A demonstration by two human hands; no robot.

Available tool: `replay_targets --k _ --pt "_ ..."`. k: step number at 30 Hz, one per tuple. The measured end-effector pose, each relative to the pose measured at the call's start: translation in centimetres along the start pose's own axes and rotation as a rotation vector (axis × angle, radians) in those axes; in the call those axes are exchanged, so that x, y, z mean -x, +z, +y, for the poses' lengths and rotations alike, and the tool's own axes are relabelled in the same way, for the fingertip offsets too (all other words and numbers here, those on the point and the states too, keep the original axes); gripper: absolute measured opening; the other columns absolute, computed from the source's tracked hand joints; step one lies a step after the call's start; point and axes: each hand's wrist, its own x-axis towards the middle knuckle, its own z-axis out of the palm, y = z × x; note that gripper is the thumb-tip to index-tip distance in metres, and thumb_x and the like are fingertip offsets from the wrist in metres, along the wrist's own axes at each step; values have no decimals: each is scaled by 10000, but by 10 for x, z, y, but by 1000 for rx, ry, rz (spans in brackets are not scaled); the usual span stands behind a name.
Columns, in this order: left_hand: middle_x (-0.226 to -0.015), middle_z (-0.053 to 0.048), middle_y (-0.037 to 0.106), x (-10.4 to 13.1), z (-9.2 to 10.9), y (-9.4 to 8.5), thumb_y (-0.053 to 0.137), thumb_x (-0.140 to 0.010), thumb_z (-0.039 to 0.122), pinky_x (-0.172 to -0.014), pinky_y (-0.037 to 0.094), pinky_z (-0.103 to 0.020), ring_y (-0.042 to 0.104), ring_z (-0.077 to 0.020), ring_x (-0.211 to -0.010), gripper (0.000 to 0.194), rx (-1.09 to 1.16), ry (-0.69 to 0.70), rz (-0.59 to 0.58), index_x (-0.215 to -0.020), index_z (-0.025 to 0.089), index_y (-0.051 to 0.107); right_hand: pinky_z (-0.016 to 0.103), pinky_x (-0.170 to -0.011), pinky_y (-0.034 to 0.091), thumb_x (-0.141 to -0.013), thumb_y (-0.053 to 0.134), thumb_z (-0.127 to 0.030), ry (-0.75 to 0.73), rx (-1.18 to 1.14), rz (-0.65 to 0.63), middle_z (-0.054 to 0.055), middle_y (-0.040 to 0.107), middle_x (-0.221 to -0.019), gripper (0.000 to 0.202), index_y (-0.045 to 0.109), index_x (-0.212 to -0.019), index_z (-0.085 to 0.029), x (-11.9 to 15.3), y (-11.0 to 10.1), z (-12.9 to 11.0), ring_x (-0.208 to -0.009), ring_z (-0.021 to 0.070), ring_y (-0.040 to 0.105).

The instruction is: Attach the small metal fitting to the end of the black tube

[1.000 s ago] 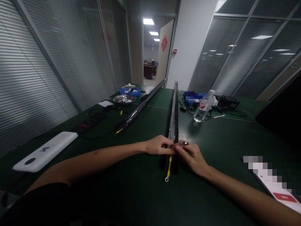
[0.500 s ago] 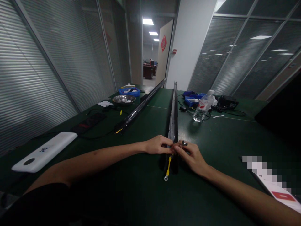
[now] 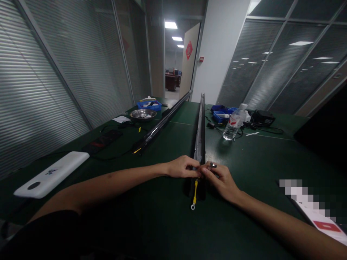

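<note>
A long dark rail (image 3: 200,133) with a greyish inner channel runs away from me across the green table (image 3: 151,224). At its near end my left hand (image 3: 184,167) pinches something I cannot make out, from the left side. My right hand (image 3: 219,177), a ring on one finger, meets it from the right, thumb and fingers pressed together. The fingertips touch and hide what lies between them. Below them a yellow wire (image 3: 195,193) with a metal ring terminal (image 3: 193,207) sticks out toward me.
A second dark rail (image 3: 162,122) lies to the left. Further left are a white device (image 3: 52,175), a metal bowl (image 3: 143,115) and a blue tray (image 3: 149,106). A water bottle (image 3: 233,122), blue bins (image 3: 221,116) and a black adapter (image 3: 262,117) stand at the right.
The ring terminal on the yellow wire has shifted slightly right and down. Both hands hold nearly the same position.
</note>
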Motion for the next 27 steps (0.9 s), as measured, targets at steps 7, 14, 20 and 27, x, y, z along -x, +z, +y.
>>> replay_targets --k 7,14,20,27 --pt "-762 16 526 1 2 1 687 -966 350 -590 321 -200 473 -92 -646 263 20 -24 14 -841 122 651 285 -645 487 -1105 509 -372 8 -9 -3 51 692 -813 374 727 -876 -172 0 0 1 -678 167 628" --pt "-776 12 538 1 3 1 687 -969 349 -596 323 -200 477 -93 -657 253 33 -25 11 -859 122 669 287 -654 498 -1102 513 -392 0 -3 0 56 699 -821 381 725 -873 -174 -1 0 -1 -704 176 649" --pt "-809 -5 586 0 -1 1 682 -986 326 -612 340 -202 508 -105 -680 221 12 16 8 -914 120 717 280 -645 510 -1094 533 -394 19 -13 -12 46 690 -817 340 746 -946 -174 -1 0 -3 -691 174 651" --pt "-892 -39 662 0 -4 0 671 -1004 328 -691 406 -211 584 -145 -787 220 27 5 -6 -994 125 756 287 -646 514 -1093 529 -412 38 -4 -9 50 692 -818 353 740 -938 -175 0 -1 -1 -700 183 654"
